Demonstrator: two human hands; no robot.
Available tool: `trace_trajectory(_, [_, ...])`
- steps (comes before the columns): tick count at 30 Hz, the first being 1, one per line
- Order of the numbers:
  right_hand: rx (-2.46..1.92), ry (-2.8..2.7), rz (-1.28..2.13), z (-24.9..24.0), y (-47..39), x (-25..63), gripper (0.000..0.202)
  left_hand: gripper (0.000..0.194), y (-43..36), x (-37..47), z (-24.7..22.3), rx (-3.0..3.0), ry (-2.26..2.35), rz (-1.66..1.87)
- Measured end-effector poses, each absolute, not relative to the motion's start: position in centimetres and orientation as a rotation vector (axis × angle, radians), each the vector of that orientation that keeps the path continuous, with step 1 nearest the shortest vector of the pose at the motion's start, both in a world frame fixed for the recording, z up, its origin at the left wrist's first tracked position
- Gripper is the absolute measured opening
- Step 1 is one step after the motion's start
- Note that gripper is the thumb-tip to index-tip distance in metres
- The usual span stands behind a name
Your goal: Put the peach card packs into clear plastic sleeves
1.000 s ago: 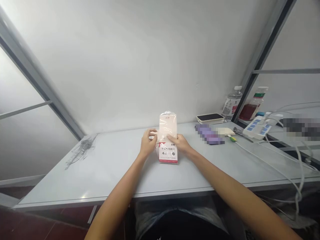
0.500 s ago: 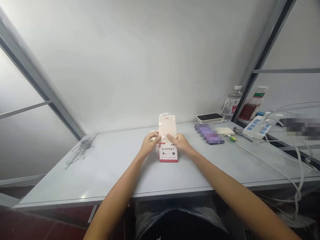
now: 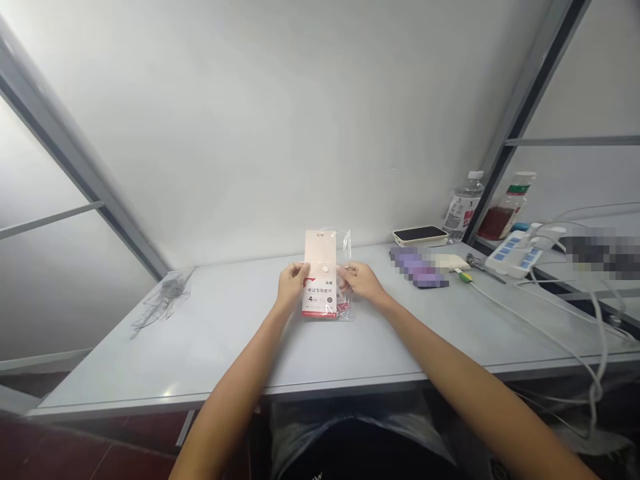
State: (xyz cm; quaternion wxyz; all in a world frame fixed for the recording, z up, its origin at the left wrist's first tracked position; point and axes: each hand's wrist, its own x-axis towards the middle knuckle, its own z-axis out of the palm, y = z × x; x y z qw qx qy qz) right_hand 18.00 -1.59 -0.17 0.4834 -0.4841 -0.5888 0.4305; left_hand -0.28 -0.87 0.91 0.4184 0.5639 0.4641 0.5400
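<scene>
Head view — card [image 3: 319, 279] shifted left.

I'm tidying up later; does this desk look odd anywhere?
Yes: a dark, scribbly patch at the left end of the desk. It stands out against the pale surface; whether drawn marks or loose strands, I can't tell.

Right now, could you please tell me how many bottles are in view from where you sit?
2: a clear bottle stands just left of the grey post, and a bottle with a green band stands just right of it. Others could be hidden.
</scene>
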Motion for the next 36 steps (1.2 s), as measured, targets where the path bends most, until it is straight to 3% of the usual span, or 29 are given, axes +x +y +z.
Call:
trace_trajectory(6, [-1.699,-1.576,0.542,-0.5,0.1,21.9,0.028,0.022,1.1,-4.9,1.7,1.456,1.786,1.326])
trace_trajectory(10, [-1.910,-1.567,0.419,-1.5,1.0,24.4,0.023,0.018,1.5,-9.0,2.1,1.539,2.285,0.875])
trace_trajectory(17, [-2.166,-1.665,0.177,-1.8,0.9,24.5,0.036,0.027,0.2,-7.9,1.9,1.729,2.461,0.618])
trace_trajectory(20, [-2.199,-1.634,0.131,-1.7,0.6,24.2,0.040,0.043,-0.5,-4.7,1.9,2.001,2.339,0.521])
trace_trajectory(24, [-2.131,-1.586,0.087,-1.6,0.6,23.9,0.043,0.053,-1.6,-0.5,1.1,2.253,2.107,0.440])
trace_trajectory(30, [-1.651,-1.624,0.048,-0.9,0.3,22.5,0.027,0.029,-2.2,0.8,0.2,2.376,2.032,0.353])
trace_trajectory(36, [-1.400,-1.663,0.198,-0.2,-1.3,20.0,0.029,0.029,-1.9,-0.3,0.7,2.379,2.023,0.462])
